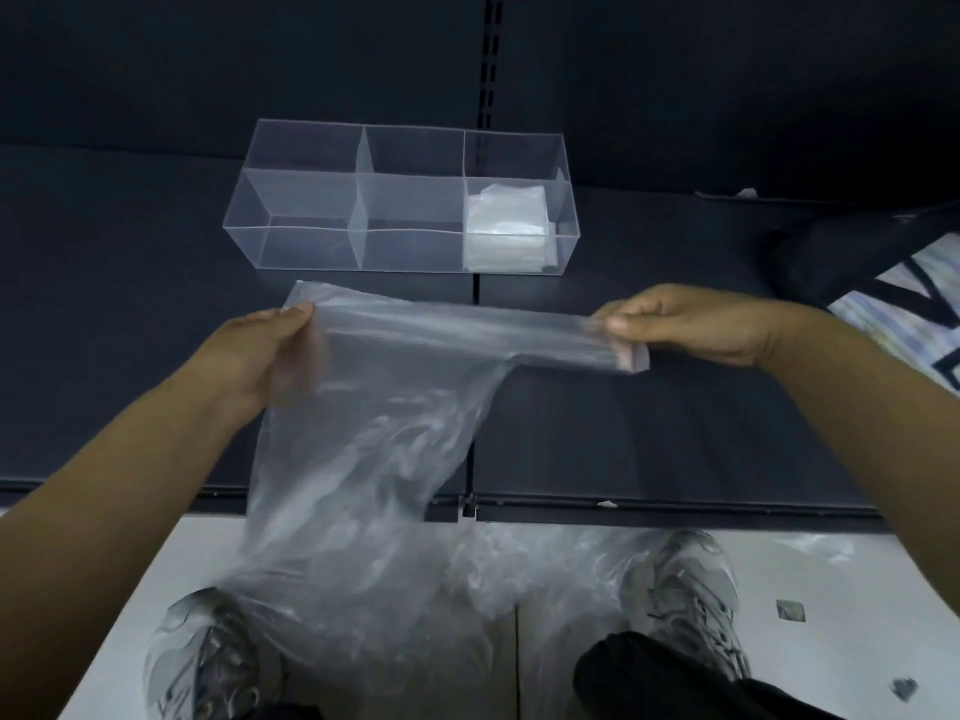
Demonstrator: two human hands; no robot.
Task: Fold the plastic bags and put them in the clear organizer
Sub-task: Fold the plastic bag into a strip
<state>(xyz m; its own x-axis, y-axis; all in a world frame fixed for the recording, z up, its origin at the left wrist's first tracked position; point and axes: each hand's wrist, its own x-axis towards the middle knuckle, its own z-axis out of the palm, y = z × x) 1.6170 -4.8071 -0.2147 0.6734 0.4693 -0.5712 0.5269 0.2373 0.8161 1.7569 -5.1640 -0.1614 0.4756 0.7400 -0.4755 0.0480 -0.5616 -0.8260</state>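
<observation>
Left hand (pixel 260 350), right hand (pixel 691 324) pinching.

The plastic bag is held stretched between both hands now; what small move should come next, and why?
Probably lay the plastic bag flat on the dark shelf in front of the clear organizer. The left hand and right hand pinch only its top edge, while the rest hangs crumpled toward the floor. It needs smoothing before it can match the folded bags in the right compartment.
</observation>
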